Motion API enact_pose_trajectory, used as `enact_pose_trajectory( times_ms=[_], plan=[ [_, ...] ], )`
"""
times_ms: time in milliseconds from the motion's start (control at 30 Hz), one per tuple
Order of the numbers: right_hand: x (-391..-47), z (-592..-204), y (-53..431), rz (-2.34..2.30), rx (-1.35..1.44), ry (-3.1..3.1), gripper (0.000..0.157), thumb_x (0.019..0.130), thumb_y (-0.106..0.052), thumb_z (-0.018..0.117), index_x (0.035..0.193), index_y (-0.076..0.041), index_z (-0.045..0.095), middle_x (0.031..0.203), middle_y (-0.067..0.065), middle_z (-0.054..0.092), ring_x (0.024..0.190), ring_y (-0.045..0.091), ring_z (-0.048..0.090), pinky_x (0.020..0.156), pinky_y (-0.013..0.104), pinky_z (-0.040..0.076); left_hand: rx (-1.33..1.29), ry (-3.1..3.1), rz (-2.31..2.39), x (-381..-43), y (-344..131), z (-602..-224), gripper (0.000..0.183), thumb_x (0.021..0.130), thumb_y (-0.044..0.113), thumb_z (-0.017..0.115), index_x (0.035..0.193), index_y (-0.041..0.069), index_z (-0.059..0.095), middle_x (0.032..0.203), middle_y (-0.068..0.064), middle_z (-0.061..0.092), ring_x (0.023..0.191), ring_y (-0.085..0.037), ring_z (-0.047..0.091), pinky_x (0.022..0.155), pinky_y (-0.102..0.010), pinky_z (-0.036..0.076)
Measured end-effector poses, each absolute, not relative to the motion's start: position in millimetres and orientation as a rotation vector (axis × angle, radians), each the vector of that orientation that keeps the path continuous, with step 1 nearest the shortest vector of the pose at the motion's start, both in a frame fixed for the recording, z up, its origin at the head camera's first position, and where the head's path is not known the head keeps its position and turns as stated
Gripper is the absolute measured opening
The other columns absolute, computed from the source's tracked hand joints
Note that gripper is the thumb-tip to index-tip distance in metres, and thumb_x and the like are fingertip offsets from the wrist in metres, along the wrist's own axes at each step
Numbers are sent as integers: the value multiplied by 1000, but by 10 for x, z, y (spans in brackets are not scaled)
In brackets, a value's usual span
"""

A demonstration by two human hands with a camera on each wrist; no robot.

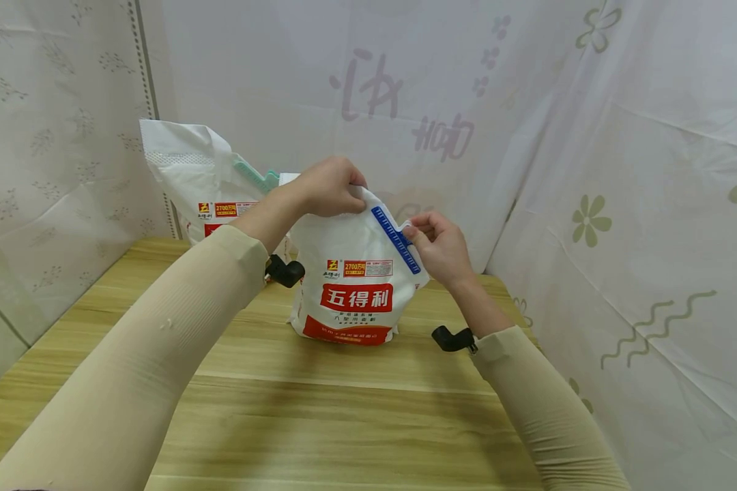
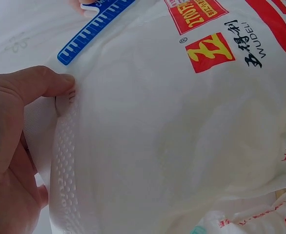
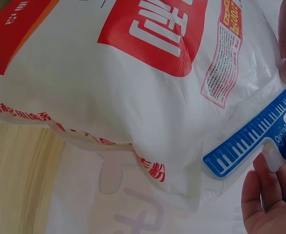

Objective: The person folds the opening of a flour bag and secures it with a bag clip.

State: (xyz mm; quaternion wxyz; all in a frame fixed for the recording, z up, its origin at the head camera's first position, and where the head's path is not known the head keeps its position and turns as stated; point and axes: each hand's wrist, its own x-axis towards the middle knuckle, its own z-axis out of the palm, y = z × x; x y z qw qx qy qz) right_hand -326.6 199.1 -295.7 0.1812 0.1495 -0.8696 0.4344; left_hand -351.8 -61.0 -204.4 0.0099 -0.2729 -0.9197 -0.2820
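Observation:
A white flour bag (image 1: 350,239) with red print stands upright on the wooden table. My left hand (image 1: 334,187) pinches its top edge between thumb and fingers, as the left wrist view also shows. A blue bag clip (image 1: 396,240) with a piano-key pattern lies slanted across the bag's upper right corner. My right hand (image 1: 440,247) pinches the clip's handle from the right. In the right wrist view the clip (image 3: 250,134) lies along the bag's edge, with the right fingers (image 3: 275,187) curled at its handle.
A second flour bag (image 1: 187,174) stands behind to the left, with a green clip (image 1: 256,176) slanted at its top. Light patterned curtains (image 1: 639,204) hang close behind and beside the wooden table (image 1: 270,416). Black camera mounts (image 1: 453,339) stick out from both wrists.

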Motion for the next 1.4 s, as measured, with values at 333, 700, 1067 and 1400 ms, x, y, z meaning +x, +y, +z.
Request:
enact_pose_trajectory(
  times_ms=[333, 700, 1067, 1400],
  plan=[
    [-3273, -2971, 2066, 1276, 516, -2465, 33, 110, -29, 70, 128, -2, 70, 110, 16, 73, 93, 23, 69, 79, 22, 57, -872, -2876, -915, -3541, -632, -2043, 26, 105, 19, 71, 127, 8, 79, 117, -12, 78, 92, -27, 77, 83, -39, 68],
    [-3226, -2979, 2254, 1354, 517, -2502, 40, 113, -40, 63, 135, -7, 69, 121, 11, 73, 110, 29, 70, 91, 26, 59, -938, -2864, -977, -3539, -658, -2018, 23, 103, 22, 73, 122, 10, 79, 115, -10, 78, 92, -25, 74, 82, -37, 66],
    [-3138, -3266, 2639, 1378, 451, -2683, 45, 117, -40, 53, 137, -2, 67, 132, 19, 71, 110, 26, 68, 89, 23, 60, -974, -2818, -1045, -3518, -648, -2024, 28, 108, 36, 71, 125, 15, 78, 116, -7, 78, 89, -25, 78, 76, -35, 67],
    [-3126, -3498, 2726, 1418, 518, -2719, 37, 112, -30, 65, 133, 0, 70, 128, 22, 73, 102, 15, 70, 89, 22, 60, -989, -2782, -967, -3503, -627, -2012, 27, 110, 30, 68, 128, 11, 77, 120, -8, 77, 97, -25, 73, 85, -37, 64]
  ],
)
